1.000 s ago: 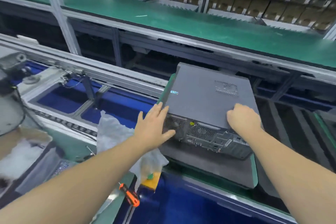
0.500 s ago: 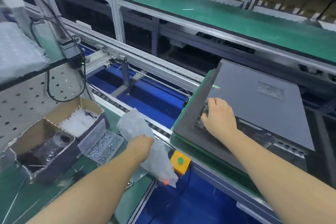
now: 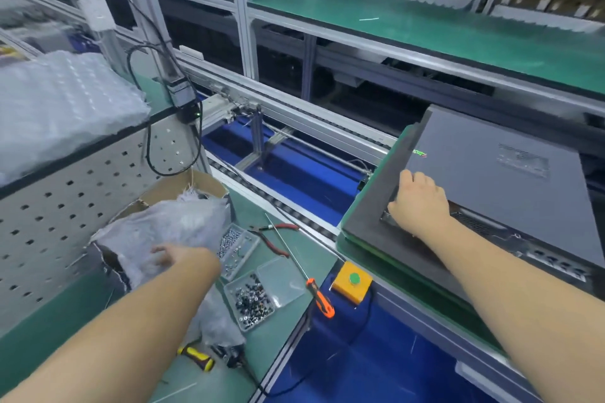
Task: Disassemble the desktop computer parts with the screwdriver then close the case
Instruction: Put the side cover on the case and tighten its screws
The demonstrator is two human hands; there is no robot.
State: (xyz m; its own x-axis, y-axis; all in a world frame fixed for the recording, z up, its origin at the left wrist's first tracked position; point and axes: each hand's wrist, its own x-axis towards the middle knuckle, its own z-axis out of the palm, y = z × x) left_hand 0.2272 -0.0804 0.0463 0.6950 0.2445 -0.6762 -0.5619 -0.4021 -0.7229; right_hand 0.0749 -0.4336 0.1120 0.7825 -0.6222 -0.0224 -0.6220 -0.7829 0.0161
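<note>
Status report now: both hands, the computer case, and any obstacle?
Left hand on plastic bag. Right hand on near corner of computer case, lid closed. Screwdriver idle on bench. No obstacle seen.

Matt grey metal computer case [image 3: 510, 193] on dark foam pad [image 3: 370, 216], crinkly translucent plastic bag [image 3: 170, 232], clear plastic screw trays [image 3: 281, 281], matt green tabletop [image 3: 65, 314].

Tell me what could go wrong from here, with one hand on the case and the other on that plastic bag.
1. The left hand is dragging the plastic bag beside the open screw trays; it could tip them.
2. The orange-handled screwdriver lies at the bench edge and may get knocked off.
3. The right hand grips the computer case unwatched; fingers may catch at its rear corner.
</note>
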